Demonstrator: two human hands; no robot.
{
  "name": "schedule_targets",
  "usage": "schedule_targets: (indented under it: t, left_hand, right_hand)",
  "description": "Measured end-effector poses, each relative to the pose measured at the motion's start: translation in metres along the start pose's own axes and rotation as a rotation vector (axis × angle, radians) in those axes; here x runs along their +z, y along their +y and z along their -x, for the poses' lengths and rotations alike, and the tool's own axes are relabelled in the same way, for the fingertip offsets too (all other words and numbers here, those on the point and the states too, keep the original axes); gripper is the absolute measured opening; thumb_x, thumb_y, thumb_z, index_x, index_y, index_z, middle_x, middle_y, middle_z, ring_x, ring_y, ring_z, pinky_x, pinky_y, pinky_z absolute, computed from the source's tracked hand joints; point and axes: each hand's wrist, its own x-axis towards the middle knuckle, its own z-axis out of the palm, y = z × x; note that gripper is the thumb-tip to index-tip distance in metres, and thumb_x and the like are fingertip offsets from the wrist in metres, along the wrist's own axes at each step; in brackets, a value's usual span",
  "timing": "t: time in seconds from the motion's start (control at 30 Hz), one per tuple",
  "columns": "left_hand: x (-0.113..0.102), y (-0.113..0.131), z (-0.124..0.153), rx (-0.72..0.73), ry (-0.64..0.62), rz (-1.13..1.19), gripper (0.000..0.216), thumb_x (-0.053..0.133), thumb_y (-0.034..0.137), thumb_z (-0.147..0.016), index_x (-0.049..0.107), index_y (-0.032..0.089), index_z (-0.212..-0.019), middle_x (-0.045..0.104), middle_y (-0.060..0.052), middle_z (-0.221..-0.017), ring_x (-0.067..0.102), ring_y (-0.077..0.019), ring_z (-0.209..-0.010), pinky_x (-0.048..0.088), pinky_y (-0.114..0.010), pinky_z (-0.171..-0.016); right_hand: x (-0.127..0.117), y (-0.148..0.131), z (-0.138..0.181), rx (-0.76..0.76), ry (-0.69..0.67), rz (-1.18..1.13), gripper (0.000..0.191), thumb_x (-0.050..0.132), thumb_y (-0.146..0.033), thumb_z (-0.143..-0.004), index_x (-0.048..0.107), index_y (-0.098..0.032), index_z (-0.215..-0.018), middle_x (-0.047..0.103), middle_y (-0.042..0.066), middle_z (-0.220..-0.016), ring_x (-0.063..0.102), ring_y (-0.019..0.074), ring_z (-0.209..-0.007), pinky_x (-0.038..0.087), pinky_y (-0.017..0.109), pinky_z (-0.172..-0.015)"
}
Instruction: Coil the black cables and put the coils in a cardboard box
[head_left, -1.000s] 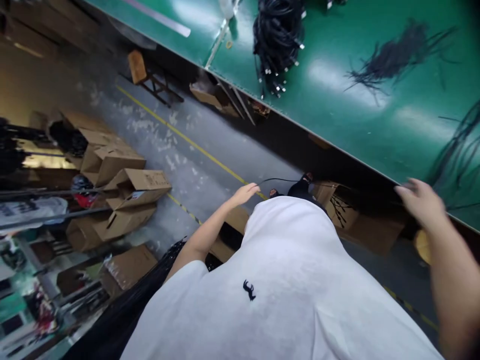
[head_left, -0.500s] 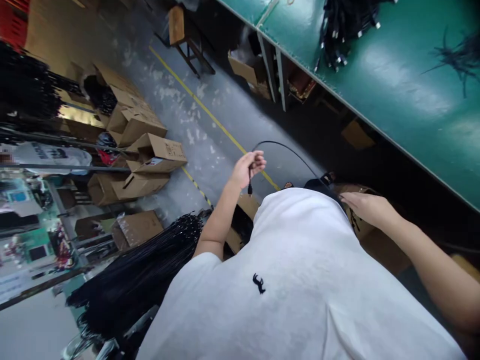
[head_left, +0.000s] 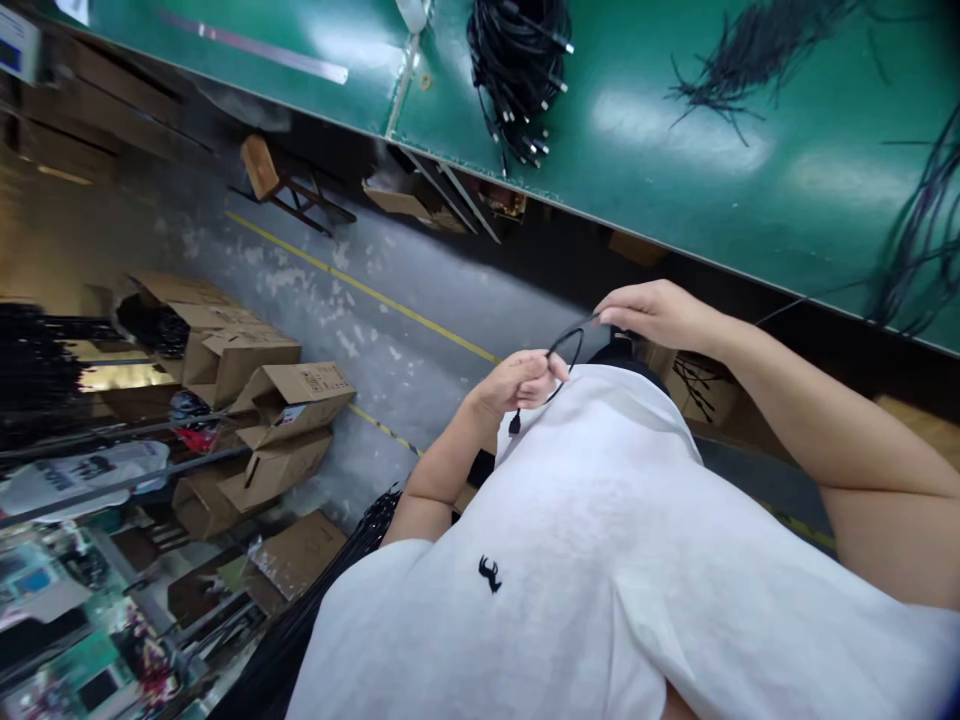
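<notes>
Cable (head_left: 570, 332) in the head view bends into a small loop between my hands, just in front of my waist; its overall line slants from my left fingers up and rightward to my right fingertips. Its plug (head_left: 515, 423) dangles below my left hand (head_left: 527, 382), pointing down toward my white shirt (head_left: 600, 470). My left elbow is bent, forearm angled inward, with the fingers curled and pinching the cable. My right hand (head_left: 651, 308) reaches across from the other side, slightly higher, back upward, its fingers held together and their tips pinching the cable against the thumb. A thin black line (head_left: 799, 302) runs from behind my right forearm toward loose strands (head_left: 919, 240) on the green table (head_left: 780, 215); whether it belongs to the same cable, I cannot tell. Below that forearm, an open box (head_left: 716, 408) holds short black cables (head_left: 694, 378). Across the floor, one carton (head_left: 184, 290) has a dark heap (head_left: 154, 328) inside.
</notes>
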Motion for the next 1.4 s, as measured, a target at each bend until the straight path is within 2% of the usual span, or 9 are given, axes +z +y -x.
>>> schedule_targets:
  t: [0.13,0.27,0.4,0.77,0.9,1.03,1.13,1.27,1.4]
  left_hand:
    - [-0.009,0.034,0.016,0.315,0.456,0.211,0.047,0.036,0.052,-0.101,0.065,0.02,-0.083,0.004,0.01,-0.047,0.0,-0.0059,-0.035,0.006,-0.016,-0.028]
    - [-0.012,0.062,0.021,0.597,0.692,0.238,0.039,0.031,0.045,-0.105,0.063,0.029,-0.118,0.022,0.008,-0.049,0.014,-0.0082,-0.035,0.015,-0.017,-0.03]
    - [-0.018,0.073,0.018,0.701,0.712,0.195,0.034,0.031,0.034,-0.106,0.059,0.029,-0.125,0.033,0.009,-0.054,0.019,-0.007,-0.037,0.021,-0.015,-0.033]
    - [-0.042,0.1,0.024,0.798,0.603,0.117,0.039,0.019,0.023,-0.108,0.053,0.017,-0.127,0.043,0.008,-0.065,0.033,-0.0017,-0.048,0.029,-0.009,-0.044]
    - [-0.041,0.105,0.019,0.776,0.647,0.184,0.045,0.014,0.026,-0.109,0.054,0.016,-0.128,0.038,0.009,-0.058,0.033,-0.0014,-0.043,0.027,-0.008,-0.041]
    - [-0.023,0.102,-0.01,0.455,0.656,0.235,0.035,0.031,0.03,-0.106,0.059,0.017,-0.124,0.049,0.008,-0.057,0.044,-0.0013,-0.043,0.034,-0.009,-0.042]
    - [0.007,0.086,-0.053,0.16,0.526,0.112,0.029,0.056,0.036,-0.096,0.064,0.013,-0.114,0.071,-0.002,-0.076,0.068,-0.0094,-0.068,0.052,-0.017,-0.062]
    - [0.05,0.067,-0.097,-0.052,0.085,-0.037,0.039,0.074,0.043,-0.083,0.068,0.01,-0.103,0.077,-0.014,-0.094,0.075,-0.0234,-0.091,0.056,-0.033,-0.085]
    - [0.058,0.066,-0.103,-0.074,-0.034,-0.037,0.039,0.071,0.049,-0.082,0.068,0.012,-0.093,0.07,-0.004,-0.06,0.066,-0.0159,-0.052,0.057,-0.03,-0.066]
  right_hand:
    - [-0.029,0.084,0.015,0.275,0.206,0.094,0.039,0.044,-0.038,-0.102,0.074,-0.013,-0.11,0.072,0.008,-0.115,0.062,0.0182,-0.109,0.042,0.03,-0.096]
    - [-0.027,0.149,0.053,0.425,0.116,0.359,0.032,0.053,-0.027,-0.098,0.073,-0.009,-0.115,0.069,0.016,-0.122,0.062,0.0225,-0.112,0.042,0.033,-0.096]
    - [-0.008,0.171,0.095,0.314,-0.118,0.326,0.032,0.061,-0.024,-0.091,0.072,-0.014,-0.119,0.071,0.014,-0.118,0.065,0.025,-0.107,0.044,0.033,-0.096]
    - [-0.055,0.224,0.125,0.576,-0.015,0.359,0.033,0.048,-0.036,-0.099,0.073,-0.025,-0.116,0.069,0.006,-0.126,0.064,0.0204,-0.11,0.046,0.033,-0.093]
    - [-0.056,0.2,0.111,0.518,-0.075,0.46,0.028,0.058,-0.032,-0.093,0.075,-0.023,-0.113,0.071,0.008,-0.122,0.066,0.0218,-0.104,0.047,0.034,-0.089]
    - [-0.069,0.113,0.084,0.035,-0.172,0.403,0.03,0.051,-0.04,-0.094,0.078,-0.028,-0.1,0.075,0.006,-0.107,0.069,0.0248,-0.092,0.049,0.038,-0.082]
    - [-0.094,0.045,0.054,-0.271,-0.178,0.121,0.043,0.04,-0.049,-0.099,0.076,-0.027,-0.103,0.076,0.003,-0.104,0.069,0.0197,-0.091,0.05,0.032,-0.082]
    - [-0.127,0.012,0.012,-0.177,0.0,0.039,0.046,0.041,-0.051,-0.097,0.075,-0.02,-0.102,0.075,0.005,-0.1,0.067,0.0174,-0.087,0.045,0.029,-0.077]
    - [-0.137,0.03,-0.002,-0.051,0.113,-0.022,0.043,0.046,-0.047,-0.096,0.075,-0.016,-0.101,0.074,0.005,-0.096,0.063,0.0169,-0.085,0.041,0.029,-0.077]
